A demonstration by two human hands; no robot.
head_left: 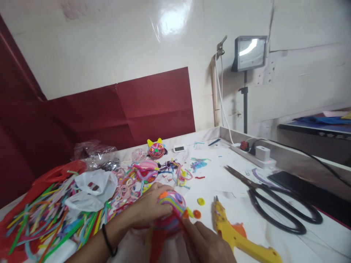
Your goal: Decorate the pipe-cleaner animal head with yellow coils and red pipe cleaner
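Note:
A ball wrapped in rows of coloured pipe cleaners is held above the table, striped pink, blue, green and orange, with a purple oval on its upper right. My left hand grips it from the left, thumb across its front; a black band circles that wrist. At the ball's lower right, the fingers of my right hand are pressed together against its edge. A small orange bit shows by the fingertips, but what they pinch is hidden. Just beyond lie an orange disc and a yellow disc.
Right of my hands lie a yellow glue gun, large black-handled scissors and a phone. Loose pipe cleaners heap at left beside a white plastic bag. A finished-looking cat-eared ball and a power strip sit farther back.

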